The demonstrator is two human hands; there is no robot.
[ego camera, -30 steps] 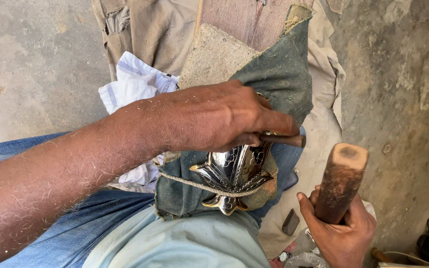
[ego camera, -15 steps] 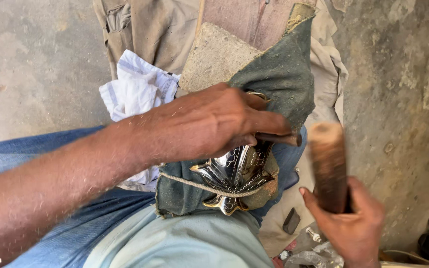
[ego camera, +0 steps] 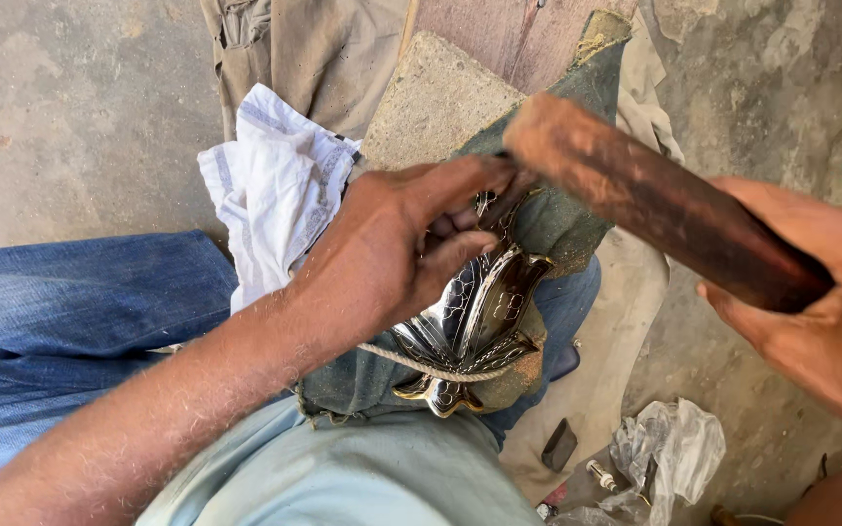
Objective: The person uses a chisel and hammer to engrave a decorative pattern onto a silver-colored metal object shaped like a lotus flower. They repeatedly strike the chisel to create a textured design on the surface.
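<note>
Head view. The left hand (ego camera: 392, 253) pinches a slim metal punch (ego camera: 504, 206) between thumb and fingers, its tip set on a shiny engraved metal piece (ego camera: 470, 326). That piece lies on a green cloth pad (ego camera: 557, 209) over the person's lap, bound by a cord (ego camera: 421, 365). The right hand (ego camera: 816, 321) is closed around a wooden mallet handle (ego camera: 655, 200), whose blurred far end sits at the punch head. Beside the left hand lies a white rag (ego camera: 270, 190); a crumpled plastic bag (ego camera: 669, 453) rests on the concrete floor (ego camera: 80, 117).
</note>
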